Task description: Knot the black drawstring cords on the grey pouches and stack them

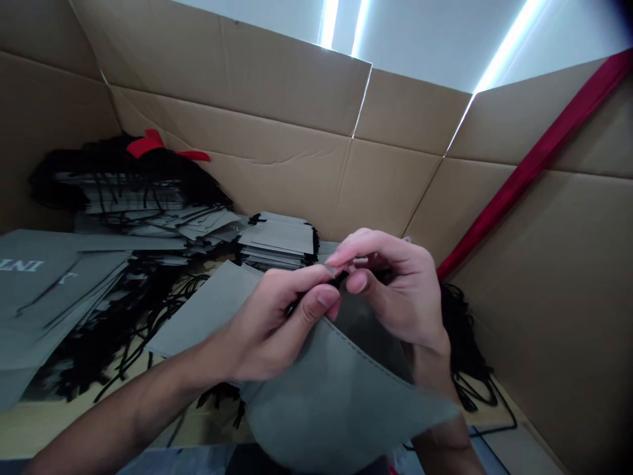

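A grey paper or felt-like bag (pixel 326 389) with a stitched edge hangs open below my hands, its side bent outward. My left hand (pixel 281 320) is closed, thumb and forefinger pinching a short black cord (pixel 339 279) at the bag's upper edge. Close against it, my right hand (pixel 403 287) is closed too, fingers bent in a pinch beside the cord. A small pale piece (pixel 360 262) shows among the right fingers; I cannot make out what it is. The fingertips partly hide the cord.
Cardboard walls (pixel 277 125) surround the work surface. Grey bags with black cords lie at left (pixel 54 290), in a neat stack (pixel 277 241) behind my hands and in a pile (pixel 138 191) with red strips. Black cords (pixel 462 336) lie at right, below a dark red strap (pixel 524 171).
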Demonstrator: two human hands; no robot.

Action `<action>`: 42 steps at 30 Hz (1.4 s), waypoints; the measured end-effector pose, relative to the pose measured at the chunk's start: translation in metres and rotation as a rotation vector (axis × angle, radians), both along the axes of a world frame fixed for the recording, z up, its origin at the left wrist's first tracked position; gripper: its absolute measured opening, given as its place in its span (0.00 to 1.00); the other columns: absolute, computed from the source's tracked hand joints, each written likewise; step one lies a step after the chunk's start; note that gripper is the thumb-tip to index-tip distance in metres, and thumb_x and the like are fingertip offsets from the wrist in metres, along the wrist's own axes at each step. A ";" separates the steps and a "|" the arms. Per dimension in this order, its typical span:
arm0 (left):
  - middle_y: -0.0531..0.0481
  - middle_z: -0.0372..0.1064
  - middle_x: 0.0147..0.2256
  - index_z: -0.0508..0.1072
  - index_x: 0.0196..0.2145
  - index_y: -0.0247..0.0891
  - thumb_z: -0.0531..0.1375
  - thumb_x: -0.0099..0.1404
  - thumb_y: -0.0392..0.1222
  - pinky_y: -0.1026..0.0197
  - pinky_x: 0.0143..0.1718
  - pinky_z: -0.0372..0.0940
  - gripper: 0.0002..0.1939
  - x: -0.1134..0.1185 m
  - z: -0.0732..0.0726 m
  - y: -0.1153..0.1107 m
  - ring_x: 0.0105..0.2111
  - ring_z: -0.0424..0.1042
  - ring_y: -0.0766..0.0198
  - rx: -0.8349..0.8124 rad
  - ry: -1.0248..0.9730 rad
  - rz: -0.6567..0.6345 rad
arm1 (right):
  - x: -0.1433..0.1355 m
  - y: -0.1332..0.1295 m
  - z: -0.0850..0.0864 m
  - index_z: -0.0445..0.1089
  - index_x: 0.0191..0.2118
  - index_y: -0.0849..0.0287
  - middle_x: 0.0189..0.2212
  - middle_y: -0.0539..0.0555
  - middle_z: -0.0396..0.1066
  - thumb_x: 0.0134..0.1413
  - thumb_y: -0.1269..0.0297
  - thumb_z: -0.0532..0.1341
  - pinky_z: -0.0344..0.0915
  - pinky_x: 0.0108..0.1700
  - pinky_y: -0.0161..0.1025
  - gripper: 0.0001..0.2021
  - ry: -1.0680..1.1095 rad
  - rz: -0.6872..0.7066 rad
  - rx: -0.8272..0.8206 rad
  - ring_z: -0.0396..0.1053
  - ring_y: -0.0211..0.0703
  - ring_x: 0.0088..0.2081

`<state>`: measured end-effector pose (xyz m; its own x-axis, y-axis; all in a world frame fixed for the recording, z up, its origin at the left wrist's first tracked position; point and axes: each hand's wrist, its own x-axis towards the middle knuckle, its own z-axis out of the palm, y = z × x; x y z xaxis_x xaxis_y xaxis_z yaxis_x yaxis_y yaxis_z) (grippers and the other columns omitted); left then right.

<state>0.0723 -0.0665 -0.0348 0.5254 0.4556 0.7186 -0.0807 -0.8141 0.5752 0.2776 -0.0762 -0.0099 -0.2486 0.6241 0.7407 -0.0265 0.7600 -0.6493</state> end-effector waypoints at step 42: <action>0.52 0.74 0.32 0.80 0.41 0.38 0.56 0.86 0.44 0.65 0.34 0.65 0.17 -0.009 0.012 0.003 0.32 0.71 0.67 -0.202 0.007 -0.130 | -0.007 0.007 -0.006 0.88 0.39 0.55 0.34 0.50 0.80 0.60 0.71 0.81 0.74 0.30 0.36 0.05 0.058 -0.089 0.274 0.76 0.36 0.30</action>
